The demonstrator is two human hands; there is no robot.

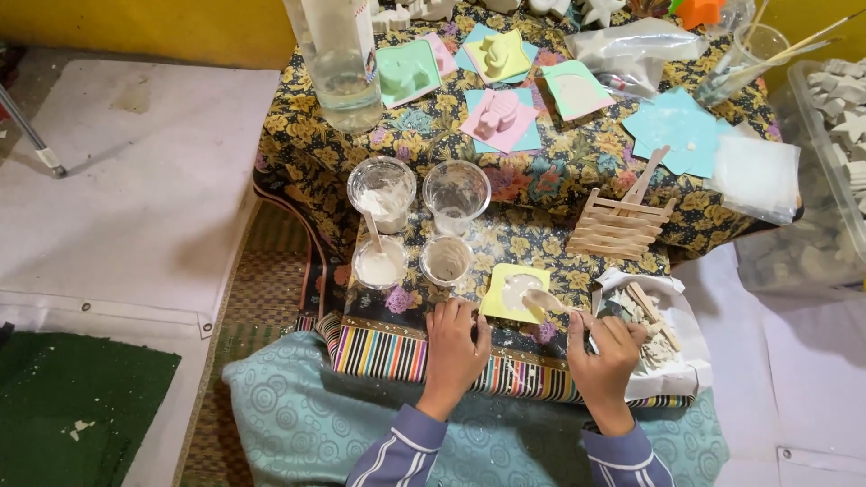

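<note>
A small yellow mould (515, 292) filled with pale wet plaster lies on the flowered cloth near the front edge. My right hand (606, 350) grips a wooden stick (548, 300) whose plaster-coated tip rests in the mould. My left hand (454, 341) lies palm down on the cloth, its fingertips at the mould's left edge. Behind the mould stand several clear plastic cups (382, 192), some holding white plaster; one cup (379, 262) has a stick standing in it.
Several coloured moulds (499, 117) lie further back, beside a tall clear bottle (343, 63). A rack of wooden sticks (621, 222) sits right of centre. A white bag with plaster scraps (657, 335) is by my right hand. A clear bin of white casts (834, 171) stands far right.
</note>
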